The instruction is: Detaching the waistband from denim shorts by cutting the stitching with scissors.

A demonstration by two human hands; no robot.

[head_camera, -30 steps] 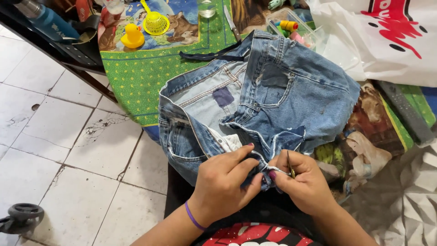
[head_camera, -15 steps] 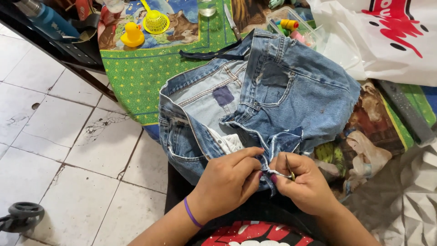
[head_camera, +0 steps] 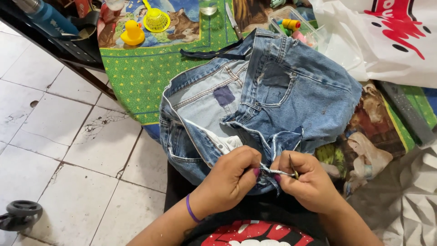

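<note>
The left hand (head_camera: 230,177) is closed in a pinch on a frayed seam (head_camera: 271,171) at the lower edge of a pair of cut-off jeans (head_camera: 273,95), a purple band (head_camera: 190,209) round its wrist. The right hand (head_camera: 312,182), just beside it at 3 o'clock, is curled shut on the same seam and on a thin metal tool (head_camera: 292,166) that stands up between its fingers. The jeans spread from the hands toward 12 o'clock, waistband open, across a table (head_camera: 136,77) covered in a green dotted cloth. Beyond the jeans at 11 o'clock sit a yellow duck (head_camera: 132,33) and a yellow strainer (head_camera: 156,19); a clear box of thread spools (head_camera: 291,25) lies at 12 o'clock, and a white plastic bag (head_camera: 387,41) at 1 o'clock. A blue bottle (head_camera: 43,16) lies at 10 o'clock, above the cracked white floor tiles (head_camera: 59,136). A small black wheel (head_camera: 20,210) rests on the floor at 9 o'clock.
</note>
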